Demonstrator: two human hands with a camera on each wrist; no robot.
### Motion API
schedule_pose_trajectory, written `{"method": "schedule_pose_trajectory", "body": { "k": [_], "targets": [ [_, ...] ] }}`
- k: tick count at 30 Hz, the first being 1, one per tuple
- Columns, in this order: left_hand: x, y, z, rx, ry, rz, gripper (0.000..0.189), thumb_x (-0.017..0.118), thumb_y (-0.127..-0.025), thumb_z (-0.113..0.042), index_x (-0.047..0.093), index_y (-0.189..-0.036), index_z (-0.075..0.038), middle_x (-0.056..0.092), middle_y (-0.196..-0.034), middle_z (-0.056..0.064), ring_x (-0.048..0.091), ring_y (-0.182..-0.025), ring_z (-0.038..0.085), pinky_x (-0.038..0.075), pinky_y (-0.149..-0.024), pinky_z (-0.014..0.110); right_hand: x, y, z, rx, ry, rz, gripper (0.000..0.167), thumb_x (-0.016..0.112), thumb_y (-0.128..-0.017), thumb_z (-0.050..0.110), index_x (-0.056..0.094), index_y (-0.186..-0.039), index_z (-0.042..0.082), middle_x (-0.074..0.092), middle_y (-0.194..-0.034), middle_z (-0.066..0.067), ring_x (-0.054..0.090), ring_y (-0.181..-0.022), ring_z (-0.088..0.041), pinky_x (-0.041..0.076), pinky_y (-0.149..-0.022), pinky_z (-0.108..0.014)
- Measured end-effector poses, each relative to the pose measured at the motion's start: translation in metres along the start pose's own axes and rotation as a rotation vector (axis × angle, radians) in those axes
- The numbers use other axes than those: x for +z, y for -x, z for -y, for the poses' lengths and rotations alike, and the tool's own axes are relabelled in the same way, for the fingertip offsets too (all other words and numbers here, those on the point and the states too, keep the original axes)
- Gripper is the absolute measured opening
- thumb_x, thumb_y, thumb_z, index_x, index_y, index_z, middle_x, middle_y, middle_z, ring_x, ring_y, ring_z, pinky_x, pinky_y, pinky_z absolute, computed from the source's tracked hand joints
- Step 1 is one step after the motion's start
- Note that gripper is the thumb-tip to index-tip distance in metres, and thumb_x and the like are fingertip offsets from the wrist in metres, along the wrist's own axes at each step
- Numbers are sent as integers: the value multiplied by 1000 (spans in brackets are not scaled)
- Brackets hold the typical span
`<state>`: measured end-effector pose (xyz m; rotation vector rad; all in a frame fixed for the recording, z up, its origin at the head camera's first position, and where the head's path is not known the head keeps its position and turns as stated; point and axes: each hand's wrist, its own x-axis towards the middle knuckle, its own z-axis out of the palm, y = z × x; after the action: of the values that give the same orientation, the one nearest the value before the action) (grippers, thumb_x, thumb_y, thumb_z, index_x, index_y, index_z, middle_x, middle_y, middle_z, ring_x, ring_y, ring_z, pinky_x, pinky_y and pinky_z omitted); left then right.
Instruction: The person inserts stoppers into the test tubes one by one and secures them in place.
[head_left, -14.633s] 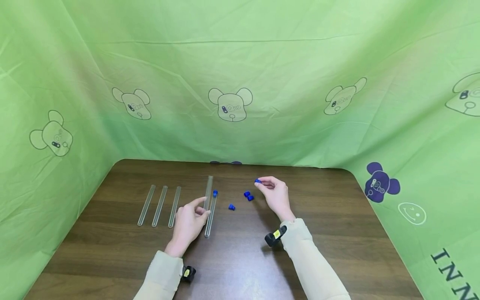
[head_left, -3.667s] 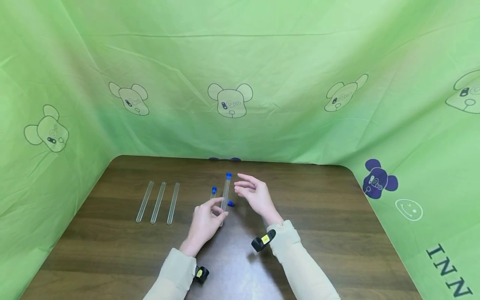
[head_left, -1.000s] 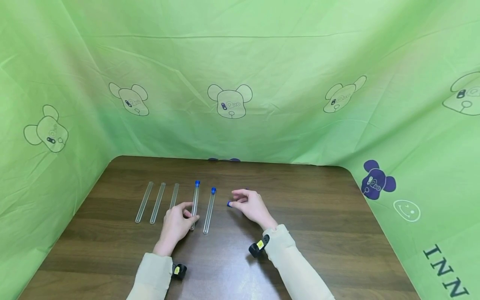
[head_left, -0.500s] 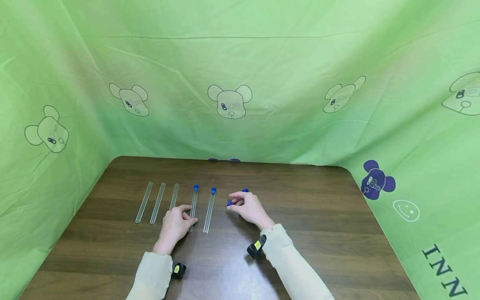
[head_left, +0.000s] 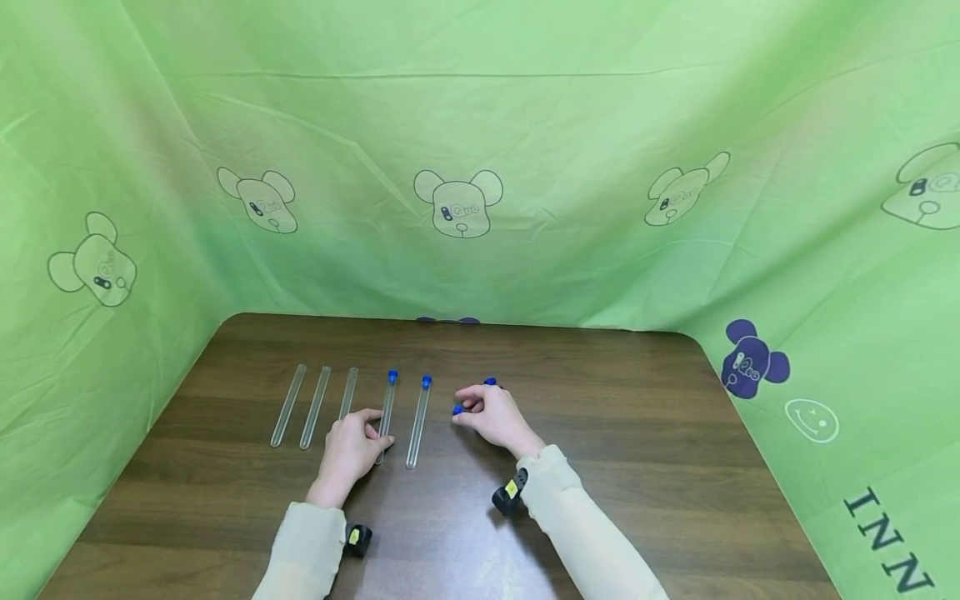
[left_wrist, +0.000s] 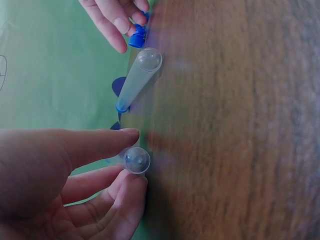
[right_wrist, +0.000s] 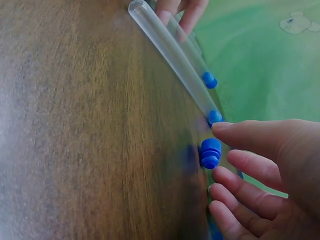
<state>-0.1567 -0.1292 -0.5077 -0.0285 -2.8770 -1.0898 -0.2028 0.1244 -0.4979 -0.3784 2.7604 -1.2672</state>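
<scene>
My left hand (head_left: 348, 450) pinches a clear test tube (head_left: 387, 406) with a blue stopper in its top, low at the table. The left wrist view shows thumb and fingers on either side of its rounded end (left_wrist: 137, 160). A second stoppered test tube (head_left: 418, 427) lies just to its right. My right hand (head_left: 498, 417) is spread around a loose blue stopper (head_left: 457, 409). In the right wrist view, that ribbed stopper (right_wrist: 210, 153) lies between thumb and fingers, with a gap visible. Another blue stopper (head_left: 491, 381) shows behind the right hand's knuckles.
Three test tubes without stoppers lie in a row on the left: the outer one (head_left: 288, 406), the middle one (head_left: 315, 408) and the inner one (head_left: 349, 392), partly behind my left hand. A green printed cloth (head_left: 465, 275) walls in the brown wooden table (head_left: 637, 467).
The left hand's tube, bare at first, gained a stopper and was lowered to the table, left of the other stoppered tube. My right hand moved to the loose stopper; little changed this last half second.
</scene>
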Motion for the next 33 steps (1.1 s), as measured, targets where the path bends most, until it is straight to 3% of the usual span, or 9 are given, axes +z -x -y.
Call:
{"method": "schedule_pose_trajectory", "body": {
  "k": [20,33],
  "targets": [
    [1,-1,0,1,1,-6,45,86,-80,-14,72,-120,1,59,-67,-6,56,-65,15,51,-72,46,4,-5,7,-38,100,33,38,86,-81,11,75,-117,5,63,-94,-3,58,-79,-13,50,-75,-31],
    [1,1,0,10,-11,-29,47,88,-78,-15,71,-118,3,60,-66,-5,59,-65,17,52,-71,47,6,-5,5,-27,98,37,38,86,-81,11,75,-117,6,61,-94,-2,57,-81,-14,49,-76,-32]
  ]
}}
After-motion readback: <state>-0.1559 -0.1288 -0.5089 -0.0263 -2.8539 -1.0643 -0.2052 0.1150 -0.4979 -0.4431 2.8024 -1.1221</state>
